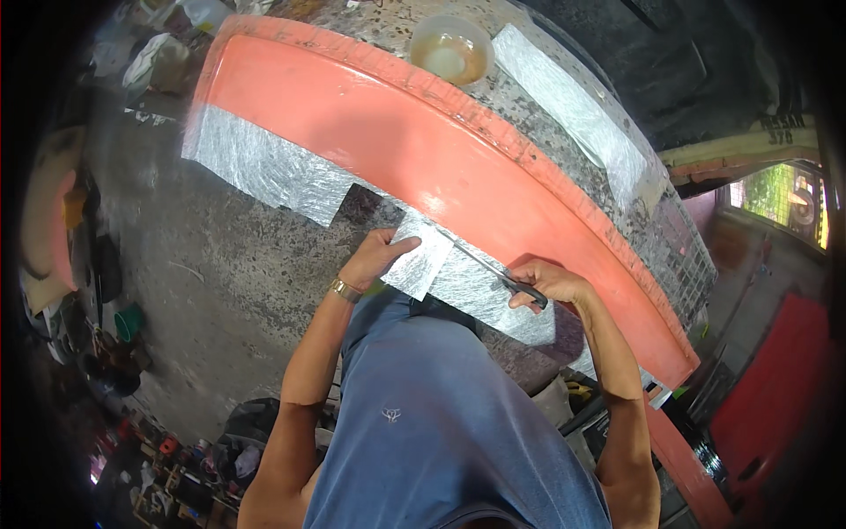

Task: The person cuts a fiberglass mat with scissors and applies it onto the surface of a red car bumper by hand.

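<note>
My right hand (557, 282) grips dark-handled scissors (531, 294), its fingers around the handles. Their long blades point left and lie across a white, stranded fiberglass mat (493, 300) in front of my body. Pinched between my left thumb and fingers is a pale piece of the same mat (421, 266); my left hand (377, 256) wears a wristwatch. Whether this piece is still joined to the mat, I cannot tell. Just beyond both hands lies a long, curved, glossy orange panel (291, 97). Another length of fiberglass mat (264, 176) rests along the panel's near left edge.
Behind the panel stands a translucent bowl (416, 55) with amber liquid. A long mat strip (564, 97) lies to its right on the stained table. At the left are a green container (129, 323) and a crumpled white bag (159, 63). Assorted items clutter the lower left floor.
</note>
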{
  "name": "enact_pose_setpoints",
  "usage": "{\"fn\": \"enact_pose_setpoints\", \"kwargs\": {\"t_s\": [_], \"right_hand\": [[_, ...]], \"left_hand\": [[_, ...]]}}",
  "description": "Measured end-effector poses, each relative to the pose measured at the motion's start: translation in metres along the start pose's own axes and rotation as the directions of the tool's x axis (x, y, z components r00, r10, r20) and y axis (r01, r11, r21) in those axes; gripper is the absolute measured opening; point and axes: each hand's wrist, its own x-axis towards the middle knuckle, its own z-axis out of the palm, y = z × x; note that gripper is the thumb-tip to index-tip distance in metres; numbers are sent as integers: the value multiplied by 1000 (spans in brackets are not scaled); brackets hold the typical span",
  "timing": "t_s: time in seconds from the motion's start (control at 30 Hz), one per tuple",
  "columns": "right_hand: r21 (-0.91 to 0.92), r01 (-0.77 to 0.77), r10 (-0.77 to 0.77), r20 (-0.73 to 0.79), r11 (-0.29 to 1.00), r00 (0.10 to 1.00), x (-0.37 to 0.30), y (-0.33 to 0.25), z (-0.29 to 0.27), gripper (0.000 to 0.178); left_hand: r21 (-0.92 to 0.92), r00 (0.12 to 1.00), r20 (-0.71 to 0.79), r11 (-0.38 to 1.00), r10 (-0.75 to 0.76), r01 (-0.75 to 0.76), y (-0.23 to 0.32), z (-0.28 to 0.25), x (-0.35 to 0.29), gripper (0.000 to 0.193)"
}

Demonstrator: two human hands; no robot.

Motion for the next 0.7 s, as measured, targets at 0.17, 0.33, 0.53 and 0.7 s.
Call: {"fn": "enact_pose_setpoints", "kwargs": {"t_s": [0.17, 0.33, 0.53, 0.7], "right_hand": [[8, -2, 1, 44, 1000, 999, -5, -3, 0, 33], [-29, -45, 47, 71, 999, 996, -5, -10, -5, 48], [-124, 39, -35, 40, 991, 999, 13, -24, -2, 37], [-67, 98, -93, 67, 993, 993, 24, -35, 2, 36]], "left_hand": [[-2, 1000, 15, 1000, 2, -2, 4, 1, -3, 20], [-18, 999, 36, 1000, -2, 2, 2, -2, -1, 21], [-11, 999, 40, 1000, -15, 16, 3, -1, -2, 25], [6, 999, 40, 1000, -7, 7, 1, -3, 0, 26]]}}
